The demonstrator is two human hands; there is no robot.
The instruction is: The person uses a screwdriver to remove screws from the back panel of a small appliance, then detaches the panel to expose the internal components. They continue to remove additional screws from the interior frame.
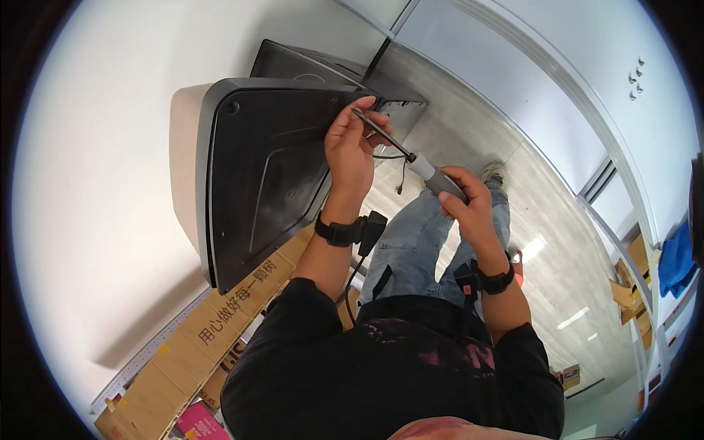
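My right hand is closed around the grey handle of a screwdriver. Its long dark shaft slants up and left to the fingers of my left hand. Those fingers are bent together beside the tip; whatever small thing they may pinch is too small to make out. Just left of that hand leans a large boxy thing with a black panel and a beige side. Recessed round holes show near the panel's corners.
Behind the panel stands another dark box. A flattened cardboard box lies along the wall at lower left. A black cable hangs beyond my left hand. Glass partitions and a blue bag are on the right.
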